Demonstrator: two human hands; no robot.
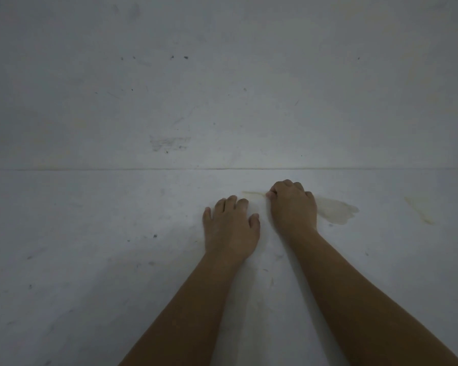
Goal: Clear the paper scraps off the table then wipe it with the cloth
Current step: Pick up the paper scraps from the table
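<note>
— Left to right?
— Table (pixel 90 260): white, scuffed, one seam (pixel 90 169). My left hand (pixel 229 228): flat, fingers spread, holding nothing. My right hand (pixel 292 207): fingers curled over a pale paper scrap (pixel 336 210) lying on the tabletop; whether they pinch it, I cannot tell.
— Writing?
— None legible. Yellowish stain (pixel 421 210) far right.

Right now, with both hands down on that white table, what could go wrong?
The right hand is curled over a thin, pale yellowish scrap lying flat on the white table. Pinched at one end, the scrap might tear and leave a piece behind. The left hand rests flat beside it and could smear the small dark specks nearby. No cloth is in view, so wiping means looking for one first.
</note>
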